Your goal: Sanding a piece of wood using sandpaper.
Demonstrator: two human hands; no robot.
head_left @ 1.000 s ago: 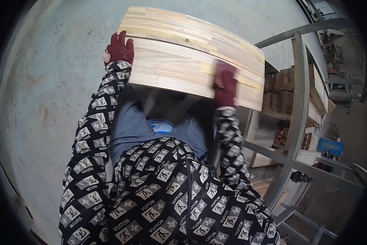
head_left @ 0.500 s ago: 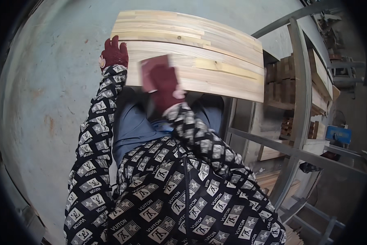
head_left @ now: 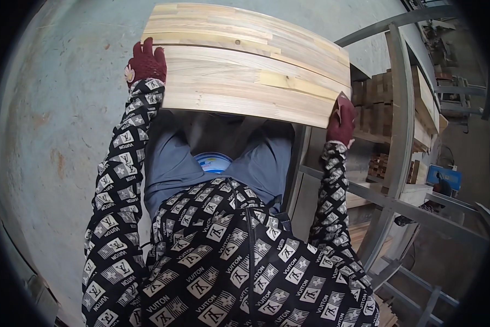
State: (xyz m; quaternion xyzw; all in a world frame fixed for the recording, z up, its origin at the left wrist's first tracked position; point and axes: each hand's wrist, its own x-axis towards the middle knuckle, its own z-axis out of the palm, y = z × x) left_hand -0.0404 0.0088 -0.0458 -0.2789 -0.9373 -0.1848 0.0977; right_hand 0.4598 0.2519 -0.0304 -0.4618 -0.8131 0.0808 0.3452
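Note:
Two pale laminated wooden boards lie in front of me, a far board [head_left: 245, 27] and a near board [head_left: 228, 79], with a dark line between them. Whether one overlaps the other, I cannot tell. Against the left edge of the near board rests my left hand [head_left: 147, 62], in a maroon knitted glove, its fingers stretched out and apart. My right hand [head_left: 341, 122], gloved alike, is at the near board's right end. Its fingers are closed on a reddish-brown sheet of sandpaper [head_left: 340, 101], mostly hidden by the glove and seen nearly edge-on.
A grey metal frame [head_left: 400, 109] stands close on the right, with stacked wood blocks [head_left: 373, 101] and planks behind it. Farther right is a blue box [head_left: 444, 177]. Between my legs sits a round blue-and-white object [head_left: 215, 162]. Worn bluish-grey floor [head_left: 54, 136] spreads to the left.
My right hand has gone with the sandpaper from the near board's middle to its right end. My left hand stays at the left edge. The boards appear slightly higher in view.

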